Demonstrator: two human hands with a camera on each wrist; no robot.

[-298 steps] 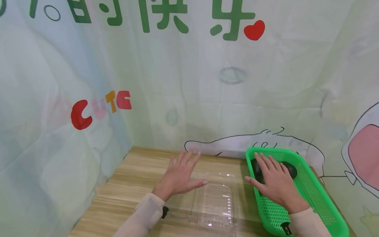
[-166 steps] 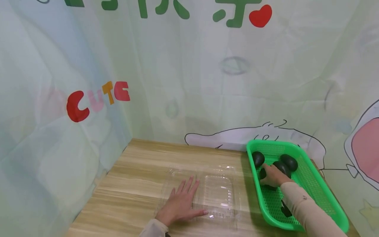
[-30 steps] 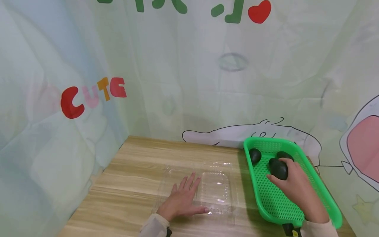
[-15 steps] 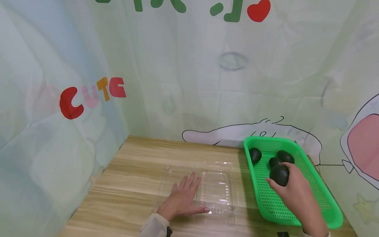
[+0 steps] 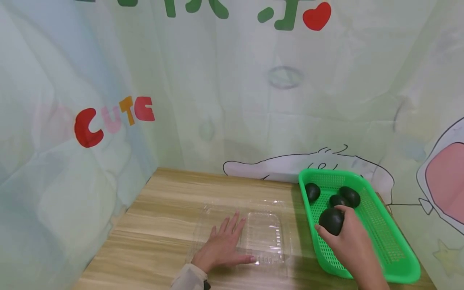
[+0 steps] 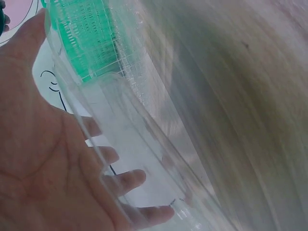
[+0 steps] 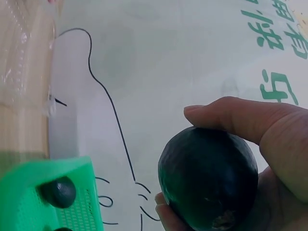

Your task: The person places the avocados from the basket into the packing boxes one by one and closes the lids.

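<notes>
One dark round fruit [image 5: 331, 221] is gripped by the right hand [image 5: 353, 243], over the green basket [image 5: 388, 241]. The clear box [image 5: 264, 233] is touched by the left hand [image 5: 222, 246], its fingers spread straight.

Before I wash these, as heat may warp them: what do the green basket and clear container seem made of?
Green basket: likely molded plastic, slightly glossy, given its uniform colour and regular perforations. Clear container: probably thin, shiny plastic; the tabletop shows through and its ridges glint. Exact plastics can't be told.
</notes>
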